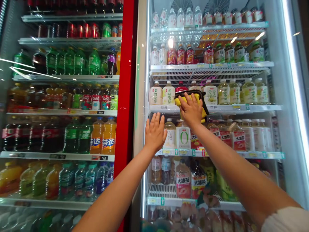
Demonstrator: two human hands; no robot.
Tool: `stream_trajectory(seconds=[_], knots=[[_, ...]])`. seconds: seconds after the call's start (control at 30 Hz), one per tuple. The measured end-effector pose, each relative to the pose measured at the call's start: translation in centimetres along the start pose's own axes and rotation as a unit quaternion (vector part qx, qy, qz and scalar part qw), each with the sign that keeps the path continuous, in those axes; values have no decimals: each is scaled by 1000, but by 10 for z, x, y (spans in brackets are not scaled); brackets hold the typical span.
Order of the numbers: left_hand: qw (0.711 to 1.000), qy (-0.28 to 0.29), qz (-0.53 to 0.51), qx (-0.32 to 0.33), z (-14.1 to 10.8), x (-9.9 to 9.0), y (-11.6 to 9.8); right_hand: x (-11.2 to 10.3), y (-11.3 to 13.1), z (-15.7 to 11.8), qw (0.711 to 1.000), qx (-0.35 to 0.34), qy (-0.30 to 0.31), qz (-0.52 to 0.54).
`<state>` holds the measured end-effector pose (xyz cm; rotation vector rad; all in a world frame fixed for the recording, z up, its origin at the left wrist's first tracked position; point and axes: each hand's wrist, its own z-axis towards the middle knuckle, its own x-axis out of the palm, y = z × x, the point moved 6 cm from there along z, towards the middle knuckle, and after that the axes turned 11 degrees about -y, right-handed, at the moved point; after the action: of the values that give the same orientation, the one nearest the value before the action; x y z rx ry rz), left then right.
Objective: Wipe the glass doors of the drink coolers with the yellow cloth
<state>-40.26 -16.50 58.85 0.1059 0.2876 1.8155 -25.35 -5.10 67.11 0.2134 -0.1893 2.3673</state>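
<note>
My right hand (192, 111) presses a yellow cloth with black edging (178, 101) flat against the glass door of the right-hand drinks fridge. Its fingers are spread over the cloth, and part of the cloth shows past them on the right. Lower and to the left, my left hand (155, 132) lies with its fingers stretched out against the same door, close to the door's left frame (141, 96). Nothing is in it. Behind the glass, bottles of pale tea (170, 133) stand on shelves; the hands and cloth hide some of them.
A second fridge (58, 77) with bottles and cans stands at the left, with a red frame (127, 96) on its right side. Bright light strips run down both sides of the right fridge. Pinkish flowers (189, 211), perhaps reflected, overlap its lower part.
</note>
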Motion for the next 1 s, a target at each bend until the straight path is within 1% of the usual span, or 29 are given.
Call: stream_trajectory(seconds=[0.07,0.13,0.17,0.23,0.3,0.37,0.43,0.5,0.53,0.6,0.67,0.73,0.8,0.87,0.93,1.0], knots=[[1000,0,9,-3,-2,-2,6,9,26,0,1000,-14,-2,17],[1000,-1,16,-12,-6,-4,11,8,47,-16,997,-66,22,33],[1000,0,20,-17,-9,-5,13,4,52,-27,994,-99,36,40],[999,11,24,-26,-15,-7,16,-9,53,-49,984,-158,58,54],[999,27,25,-29,-22,-9,18,-19,44,-58,978,-187,68,64],[998,43,26,-30,-28,-11,20,-21,35,-50,981,-169,73,63],[998,54,27,-31,-33,-14,24,-12,36,-30,990,-109,74,48],[997,59,27,-31,-36,-17,28,3,50,-11,996,-44,75,31],[997,59,26,-31,-37,-18,30,10,62,-5,996,-32,80,30],[997,59,26,-33,-39,-21,34,20,89,-6,993,-45,97,41],[997,59,28,-38,-41,-22,37,18,106,-21,988,-90,113,57],[997,61,29,-43,-44,-22,39,6,107,-41,977,-152,127,78],[997,61,26,-44,-48,-23,39,-7,96,-58,961,-217,141,101],[997,59,23,-39,-51,-24,39,-13,82,-61,949,-253,150,115],[997,58,26,-33,-53,-25,41,-7,76,-50,953,-241,144,112],[997,56,36,-33,-53,-27,45,6,83,-30,969,-190,122,99]])
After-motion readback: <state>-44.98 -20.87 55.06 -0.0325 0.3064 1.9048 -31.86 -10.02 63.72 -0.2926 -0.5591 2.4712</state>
